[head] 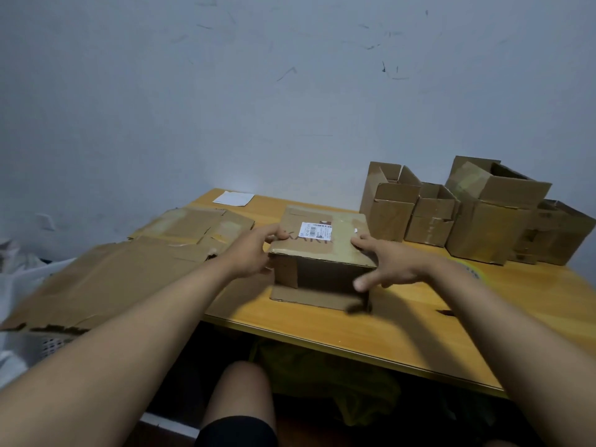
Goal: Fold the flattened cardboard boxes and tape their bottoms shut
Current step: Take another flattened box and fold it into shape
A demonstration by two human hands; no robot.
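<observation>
Head view: you were looking down at a wooden table set against a wall.
Box: the cardboard box lay on its side at mid-table, open end toward you, white label on top.
Left hand: your left hand gripped the box's upper left edge, fingers curled over it.
Right hand: your right hand touched the upper right edge, fingers spread and straight.
Left of the box: flattened cardboard boxes lay overlapping.
Right rear: folded boxes stood clustered.
</observation>
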